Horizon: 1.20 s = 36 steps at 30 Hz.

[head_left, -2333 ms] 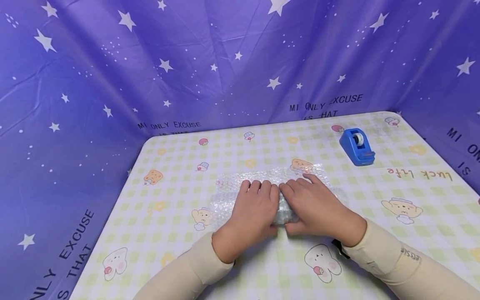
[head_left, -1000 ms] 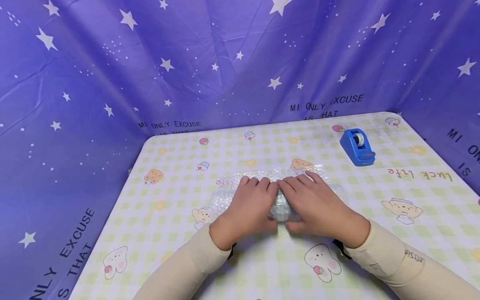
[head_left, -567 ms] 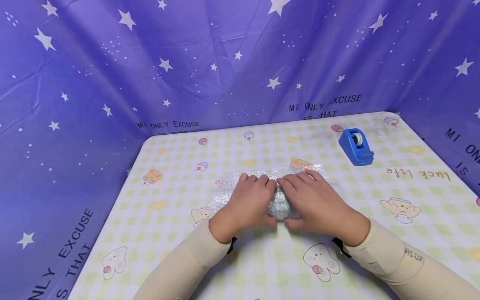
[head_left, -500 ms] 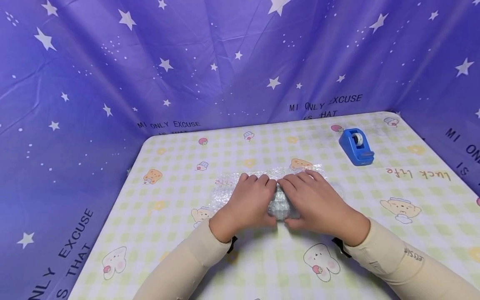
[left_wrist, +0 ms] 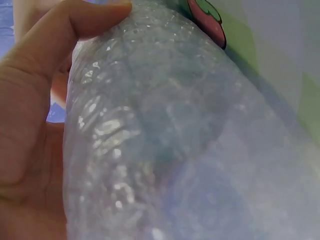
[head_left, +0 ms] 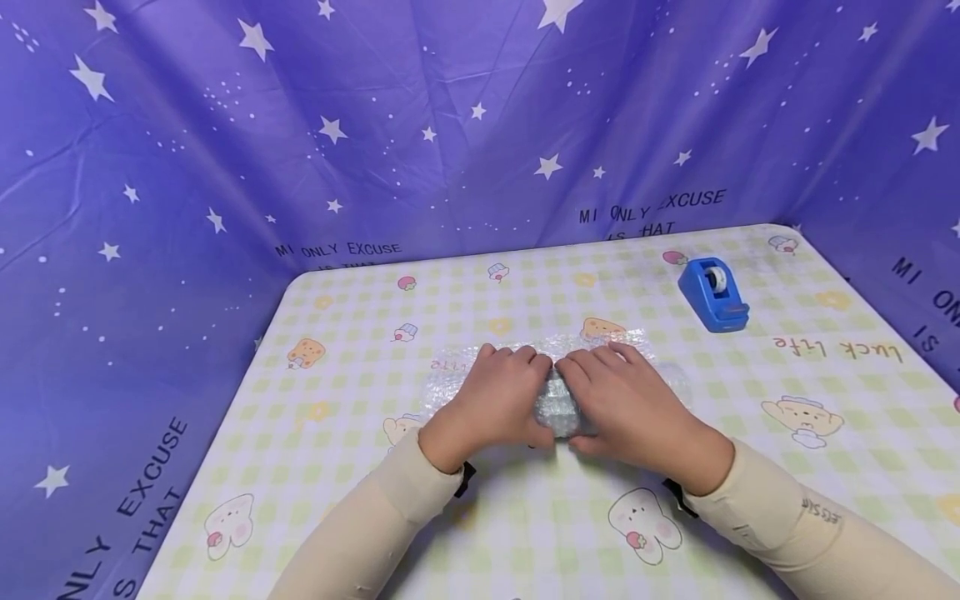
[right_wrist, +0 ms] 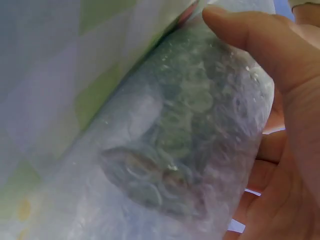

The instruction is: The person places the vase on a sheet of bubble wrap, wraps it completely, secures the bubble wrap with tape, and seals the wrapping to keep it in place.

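Observation:
In the head view, a roll of clear bubble wrap [head_left: 558, 410] lies on the table between and under both hands. My left hand [head_left: 501, 398] grips its left part, with fingers over the far side and the thumb on the near side. My right hand [head_left: 628, 407] holds the right part the same way, its index finger close beside the left one. Through the layers in the right wrist view shows a greenish, clear object with a dark curved rim [right_wrist: 150, 182]; its kind is blurred by the wrap. A flat loose end of the wrap [head_left: 547, 343] extends beyond the fingers.
A blue tape dispenser [head_left: 712, 296] with a roll of tape stands at the back right of the table. The table [head_left: 360, 500] has a green checked cover with cartoon prints. A purple starry curtain [head_left: 450, 125] hangs behind and at both sides.
The bubble wrap roll has turned and moved slightly away from me under both hands. My left wrist has shifted a little away too. The tape dispenser stays in place.

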{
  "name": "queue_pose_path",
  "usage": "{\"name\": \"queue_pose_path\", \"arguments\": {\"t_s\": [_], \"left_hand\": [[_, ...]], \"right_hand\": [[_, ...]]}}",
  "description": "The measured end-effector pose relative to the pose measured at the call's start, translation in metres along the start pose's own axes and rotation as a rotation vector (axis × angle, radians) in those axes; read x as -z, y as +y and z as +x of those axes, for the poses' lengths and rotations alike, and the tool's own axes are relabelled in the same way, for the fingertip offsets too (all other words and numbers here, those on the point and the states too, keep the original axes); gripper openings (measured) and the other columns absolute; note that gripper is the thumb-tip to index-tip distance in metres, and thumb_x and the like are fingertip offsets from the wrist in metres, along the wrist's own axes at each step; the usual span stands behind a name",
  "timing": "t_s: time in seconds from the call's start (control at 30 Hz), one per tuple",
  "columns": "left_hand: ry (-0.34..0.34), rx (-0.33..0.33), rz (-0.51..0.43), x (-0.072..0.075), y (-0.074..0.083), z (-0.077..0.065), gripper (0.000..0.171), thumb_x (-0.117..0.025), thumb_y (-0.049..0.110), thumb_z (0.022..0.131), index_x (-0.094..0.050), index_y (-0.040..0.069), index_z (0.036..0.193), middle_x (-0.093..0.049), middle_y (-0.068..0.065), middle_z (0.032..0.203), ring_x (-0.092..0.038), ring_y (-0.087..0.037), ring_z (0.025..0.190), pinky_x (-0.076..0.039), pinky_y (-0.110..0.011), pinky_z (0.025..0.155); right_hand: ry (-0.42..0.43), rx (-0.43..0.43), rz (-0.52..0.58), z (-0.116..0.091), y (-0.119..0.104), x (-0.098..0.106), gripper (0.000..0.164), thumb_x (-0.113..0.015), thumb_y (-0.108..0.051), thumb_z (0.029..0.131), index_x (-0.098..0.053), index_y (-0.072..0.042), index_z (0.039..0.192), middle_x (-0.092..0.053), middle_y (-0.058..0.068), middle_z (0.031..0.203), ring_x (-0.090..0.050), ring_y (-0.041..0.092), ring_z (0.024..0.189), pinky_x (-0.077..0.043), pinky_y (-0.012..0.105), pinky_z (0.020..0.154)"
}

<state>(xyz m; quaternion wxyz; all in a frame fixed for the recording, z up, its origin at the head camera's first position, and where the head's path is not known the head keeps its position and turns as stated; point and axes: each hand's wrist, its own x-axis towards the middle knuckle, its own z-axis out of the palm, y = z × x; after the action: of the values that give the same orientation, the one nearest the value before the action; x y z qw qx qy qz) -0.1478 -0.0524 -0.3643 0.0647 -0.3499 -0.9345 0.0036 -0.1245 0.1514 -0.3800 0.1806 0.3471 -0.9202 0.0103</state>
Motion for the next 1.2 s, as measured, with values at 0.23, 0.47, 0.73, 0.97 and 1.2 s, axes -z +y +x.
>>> {"name": "queue_pose_path", "arguments": {"t_s": [0.23, 0.47, 0.73, 0.97, 1.2], "left_hand": [[-0.021, -0.002, -0.036, 0.0, -0.006, 0.001, 0.064, -0.084, 0.057, 0.061, -0.066, 0.019, 0.108, -0.063, 0.007, 0.093, -0.06, -0.013, 0.077, -0.04, -0.034, 0.067], [-0.05, 0.015, -0.074, 0.0, -0.008, 0.002, 0.068, -0.082, 0.058, 0.062, -0.066, 0.018, 0.116, -0.063, 0.007, 0.096, -0.06, -0.013, 0.079, -0.043, -0.035, 0.069], [-0.023, -0.001, -0.047, -0.001, -0.011, 0.001, 0.061, -0.078, 0.06, 0.065, -0.066, 0.02, 0.111, -0.063, 0.009, 0.095, -0.063, -0.01, 0.088, -0.045, -0.036, 0.074], [-0.011, -0.01, -0.036, -0.001, -0.013, -0.001, 0.056, -0.075, 0.059, 0.068, -0.065, 0.02, 0.107, -0.061, 0.009, 0.092, -0.063, -0.01, 0.087, -0.043, -0.038, 0.077], [-0.008, -0.019, -0.006, -0.001, -0.012, -0.002, 0.068, -0.077, 0.061, 0.068, -0.065, 0.017, 0.118, -0.066, 0.007, 0.105, -0.065, -0.014, 0.092, -0.043, -0.04, 0.083]], "right_hand": [[0.006, -0.002, -0.016, 0.003, -0.002, -0.003, 0.091, -0.092, -0.059, 0.057, -0.061, -0.005, 0.124, -0.069, 0.01, 0.116, -0.066, 0.031, 0.108, -0.043, 0.059, 0.106], [0.019, 0.019, 0.014, 0.005, 0.001, -0.004, 0.089, -0.092, -0.056, 0.057, -0.062, -0.004, 0.123, -0.07, 0.01, 0.114, -0.067, 0.031, 0.104, -0.043, 0.06, 0.106], [0.006, 0.036, 0.039, 0.01, 0.006, -0.004, 0.086, -0.091, -0.055, 0.056, -0.064, -0.004, 0.12, -0.07, 0.009, 0.108, -0.068, 0.032, 0.101, -0.041, 0.062, 0.107], [-0.012, 0.046, 0.09, 0.014, 0.01, -0.002, 0.081, -0.088, -0.051, 0.059, -0.063, -0.004, 0.12, -0.07, 0.008, 0.106, -0.068, 0.03, 0.101, -0.041, 0.063, 0.107], [-0.032, 0.041, 0.115, 0.015, 0.015, -0.004, 0.079, -0.084, -0.05, 0.061, -0.065, -0.003, 0.121, -0.07, 0.008, 0.107, -0.067, 0.03, 0.103, -0.043, 0.061, 0.105]]}}
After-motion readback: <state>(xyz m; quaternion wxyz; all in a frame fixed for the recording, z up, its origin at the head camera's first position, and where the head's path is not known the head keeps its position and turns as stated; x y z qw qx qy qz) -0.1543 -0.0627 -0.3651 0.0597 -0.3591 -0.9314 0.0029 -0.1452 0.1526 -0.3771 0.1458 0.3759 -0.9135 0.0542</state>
